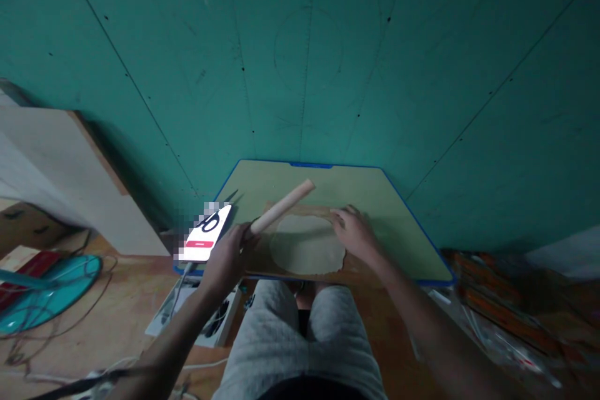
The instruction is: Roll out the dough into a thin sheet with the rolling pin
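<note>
A slim wooden rolling pin slants up to the right, its lower end wrapped in my left hand. Its far end is raised over the table. Below it lies a flat, roughly round sheet of dough on a thin brown board. My right hand is at the upper right edge of the dough and board, fingers closed together there. Whether they pinch dough or board is hard to tell. Left of the pin, black-handled scissors lie across a lit phone.
The small folding table has a blue rim and stands against a green wall. A cable runs down from the phone. A white box sits on the floor at left, plastic-wrapped items at right.
</note>
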`<action>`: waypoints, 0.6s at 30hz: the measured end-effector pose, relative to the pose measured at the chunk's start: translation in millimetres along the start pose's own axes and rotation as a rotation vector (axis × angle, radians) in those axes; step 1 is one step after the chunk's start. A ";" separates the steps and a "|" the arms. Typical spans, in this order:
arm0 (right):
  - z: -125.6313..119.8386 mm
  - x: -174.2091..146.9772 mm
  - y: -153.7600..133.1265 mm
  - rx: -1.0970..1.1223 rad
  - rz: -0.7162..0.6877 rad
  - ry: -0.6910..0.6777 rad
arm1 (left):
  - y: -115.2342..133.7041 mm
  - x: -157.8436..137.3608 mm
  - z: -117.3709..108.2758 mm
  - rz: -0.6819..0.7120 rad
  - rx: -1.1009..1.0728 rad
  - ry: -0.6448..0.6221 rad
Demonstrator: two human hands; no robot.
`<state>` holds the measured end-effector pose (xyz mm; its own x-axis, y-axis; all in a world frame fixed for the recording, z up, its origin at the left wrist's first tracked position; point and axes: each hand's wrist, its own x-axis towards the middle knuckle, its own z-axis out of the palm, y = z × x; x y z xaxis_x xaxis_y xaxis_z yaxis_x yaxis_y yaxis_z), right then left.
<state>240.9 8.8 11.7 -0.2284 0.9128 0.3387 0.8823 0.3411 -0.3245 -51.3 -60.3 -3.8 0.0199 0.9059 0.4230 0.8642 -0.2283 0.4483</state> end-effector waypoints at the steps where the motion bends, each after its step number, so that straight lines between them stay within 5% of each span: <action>1: 6.3 4.4 -4.1 -0.063 -0.016 -0.057 | -1.4 0.9 -1.8 -0.050 -0.033 0.009; 7: 25.3 10.7 -21.8 -0.164 -0.042 -0.103 | -6.5 0.0 -5.6 -0.135 -0.069 0.063; 18: 31.0 26.3 -6.1 0.143 0.143 -0.219 | -10.0 4.4 -2.0 -0.156 -0.155 0.015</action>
<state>216.7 37.7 -4.8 -0.2030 0.9753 0.0873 0.8483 0.2197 -0.4818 -60.9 -54.7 -4.8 -0.1164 0.9293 0.3506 0.7685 -0.1394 0.6245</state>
